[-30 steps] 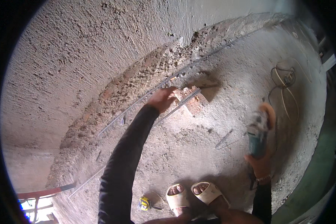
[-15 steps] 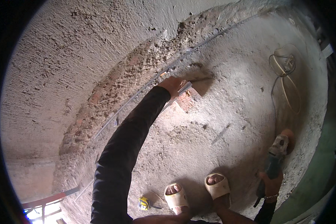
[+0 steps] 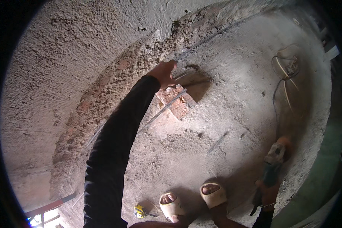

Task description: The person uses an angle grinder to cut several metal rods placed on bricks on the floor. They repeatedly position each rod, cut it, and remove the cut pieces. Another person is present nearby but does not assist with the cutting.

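My left hand (image 3: 164, 74) is beside the wall, above the brick, with thumb and fingers apart. It reaches over a long steel bar (image 3: 209, 37) that runs along the foot of the wall; whether it touches the bar is hidden. Just below this hand, a reddish broken brick (image 3: 179, 108) lies on the floor. Across the brick rests a ribbed rebar (image 3: 164, 108), one end propped up. Low on the right, my right hand (image 3: 269, 192) is wrapped around the handle of an angle grinder (image 3: 271, 163), whose orange disc (image 3: 284, 143) points away from me.
A yellow tape measure (image 3: 140, 211) lies left of my sandalled feet (image 3: 212, 194). The grinder's cable (image 3: 276, 110) runs to a coiled cord (image 3: 288, 68) at the far right. A short rod (image 3: 217, 142) lies mid-floor. The rough wall (image 3: 76, 57) rises on the left.
My left hand has let go of the rebar, which now lies across the brick, and moved up and left toward the bar at the wall. My right hand still holds the grinder.
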Demonstrator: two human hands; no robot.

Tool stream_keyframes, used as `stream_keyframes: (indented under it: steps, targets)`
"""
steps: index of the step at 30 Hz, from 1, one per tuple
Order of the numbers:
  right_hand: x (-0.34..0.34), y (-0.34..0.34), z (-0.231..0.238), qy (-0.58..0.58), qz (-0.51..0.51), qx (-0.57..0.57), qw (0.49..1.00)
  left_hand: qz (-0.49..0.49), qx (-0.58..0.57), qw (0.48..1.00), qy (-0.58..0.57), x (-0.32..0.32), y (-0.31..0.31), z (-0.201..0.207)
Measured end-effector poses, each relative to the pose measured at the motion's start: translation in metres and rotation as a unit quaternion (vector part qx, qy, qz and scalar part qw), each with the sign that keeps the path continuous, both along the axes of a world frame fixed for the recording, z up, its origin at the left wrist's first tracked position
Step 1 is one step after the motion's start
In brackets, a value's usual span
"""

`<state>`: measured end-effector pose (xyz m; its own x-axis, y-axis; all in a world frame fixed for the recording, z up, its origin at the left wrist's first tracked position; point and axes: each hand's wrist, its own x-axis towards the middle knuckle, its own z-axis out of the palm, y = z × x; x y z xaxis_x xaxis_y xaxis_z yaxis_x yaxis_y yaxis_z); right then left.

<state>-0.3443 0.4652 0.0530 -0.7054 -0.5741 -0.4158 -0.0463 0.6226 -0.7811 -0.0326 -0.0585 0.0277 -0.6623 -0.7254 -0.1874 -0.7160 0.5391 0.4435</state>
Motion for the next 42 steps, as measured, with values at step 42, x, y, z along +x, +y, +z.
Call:
stream_keyframes:
  steps: [42]
  targets:
    - [0.060, -0.232, 0.059, 0.339, 0.383, -0.022, 0.859, 0.347, -0.032, 0.934, -0.081, 0.090, 0.193, -0.072]
